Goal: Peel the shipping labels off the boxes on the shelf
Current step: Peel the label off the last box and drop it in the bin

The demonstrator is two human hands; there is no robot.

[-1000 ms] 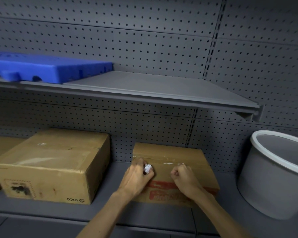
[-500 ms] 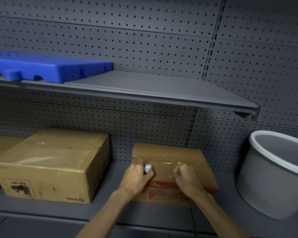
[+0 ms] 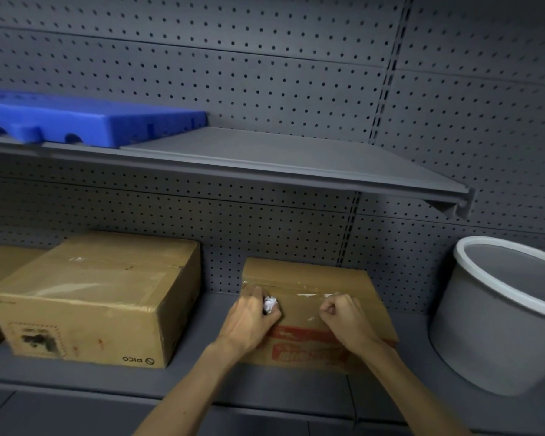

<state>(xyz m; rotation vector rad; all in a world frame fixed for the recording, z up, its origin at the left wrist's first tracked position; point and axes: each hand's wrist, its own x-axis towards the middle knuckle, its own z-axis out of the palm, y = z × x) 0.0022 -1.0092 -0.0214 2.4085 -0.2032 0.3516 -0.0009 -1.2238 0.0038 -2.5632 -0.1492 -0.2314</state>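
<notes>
Paper wad [image 3: 270, 304], crumpled white, sits clenched in the left hand [image 3: 252, 316] on the small box [image 3: 309, 278], while label scraps [image 3: 315, 294] strung left-to-right along the taped seam lie just above the nearer, fisted right hand [image 3: 343, 316], both barely shifted from a second ago

single head cam, wide-angle, faces forward and slightly down at the lower shelf [image 3: 76, 377], close range. upper shelf [image 3: 296, 171] sits about eye level, pegboard back wall [image 3: 265, 73] fills the top. forearms enter from the bottom edge. no second view.
</notes>
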